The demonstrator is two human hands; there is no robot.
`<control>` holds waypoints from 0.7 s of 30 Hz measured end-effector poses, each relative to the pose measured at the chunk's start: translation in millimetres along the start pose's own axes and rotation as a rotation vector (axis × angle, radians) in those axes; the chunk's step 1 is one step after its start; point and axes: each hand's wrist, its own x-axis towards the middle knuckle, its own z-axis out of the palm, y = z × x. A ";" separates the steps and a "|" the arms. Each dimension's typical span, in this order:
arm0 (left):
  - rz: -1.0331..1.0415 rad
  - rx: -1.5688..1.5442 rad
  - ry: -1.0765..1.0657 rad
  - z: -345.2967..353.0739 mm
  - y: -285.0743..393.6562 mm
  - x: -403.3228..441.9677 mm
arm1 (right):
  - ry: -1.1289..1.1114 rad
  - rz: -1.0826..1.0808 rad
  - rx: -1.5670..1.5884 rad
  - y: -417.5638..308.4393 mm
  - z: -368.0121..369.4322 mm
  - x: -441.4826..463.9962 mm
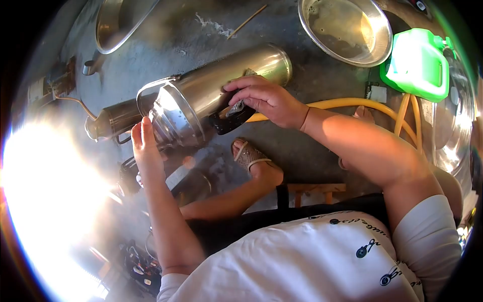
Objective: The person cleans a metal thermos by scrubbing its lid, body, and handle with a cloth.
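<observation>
A large stainless steel thermos jug [216, 75] lies slantwise in front of me, its spouted top toward the left and its base toward the upper right. Its black handle [231, 121] faces my body. My left hand [146, 146] grips the jug by its spout end, two fingers showing against the rim and the others hidden. Against the jug's side, just above the handle, my right hand [266, 98] presses a grey metal scouring pad [235, 108], partly covered by the fingers. Water drops speckle the steel near the spout.
Cloudy water stands in a steel basin [385, 48] at upper right, beside a green plastic jug [415, 65]. A yellow hose [347, 102] crosses the floor. Another steel vessel [121, 118] lies left; a second basin [104, 48] is upper left. A thin stick [246, 22] lies farther off.
</observation>
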 end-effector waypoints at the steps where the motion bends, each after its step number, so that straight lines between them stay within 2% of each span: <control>1: 0.017 0.018 0.022 -3.1 6.1 0.2 | -0.003 0.000 0.009 -1.6 2.7 -2.8; 4: 0.032 0.035 0.008 -3.9 18.5 -3.1 | 0.023 -0.025 -0.055 2.2 5.3 -4.0; 6: 0.170 0.061 0.035 0.7 17.9 0.4 | 0.036 -0.069 -0.147 4.4 -8.6 9.1; 9: 0.145 0.078 0.073 8.3 32.9 -6.8 | 0.033 -0.141 -0.322 3.5 -28.3 31.4; 12: 0.174 0.100 0.072 9.2 33.0 -2.5 | -0.207 -0.212 -0.156 -9.7 -25.2 53.9; 15: 0.226 0.083 0.070 10.4 30.1 2.6 | -0.229 -0.290 -0.259 -11.7 -22.6 63.8; 18: 0.229 0.112 0.060 9.6 34.7 3.1 | -0.208 0.065 -0.211 3.9 -43.2 50.1; 19: 0.228 0.110 0.064 9.5 35.5 2.9 | -0.242 0.383 -0.038 11.5 -53.8 44.7; 21: 0.209 0.090 0.079 12.2 37.2 1.4 | -0.232 0.215 -0.183 10.0 -56.7 44.3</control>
